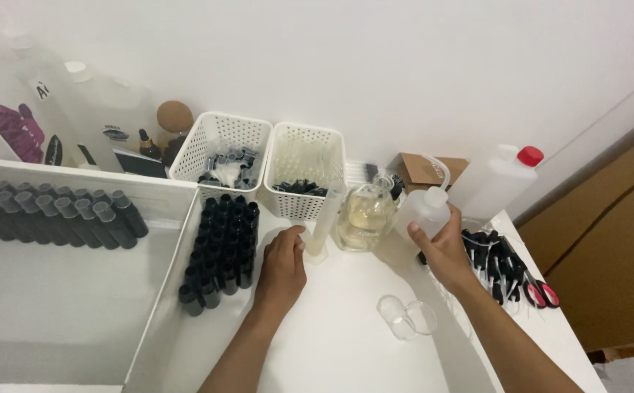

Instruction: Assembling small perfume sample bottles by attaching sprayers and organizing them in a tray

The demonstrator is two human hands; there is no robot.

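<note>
My right hand (444, 251) grips a white plastic squeeze bottle (424, 211) with a thin bent spout tube, held up at the right of a clear glass bottle of pale yellow liquid (364, 215). My left hand (282, 268) rests on the white table, its fingers at the base of a tall clear measuring cylinder (325, 222) that stands upright just left of the glass bottle. A block of small black bottles (222, 244) stands immediately left of my left hand.
Two white perforated baskets (218, 138) (306, 145) stand at the back wall. A white tray (164, 196) at the left holds dark vials. A small clear glass beaker (408, 316) lies in front. Black spray caps (495, 266) and red-handled scissors (542, 291) lie at the right; a red-capped jug (499, 182) stands behind.
</note>
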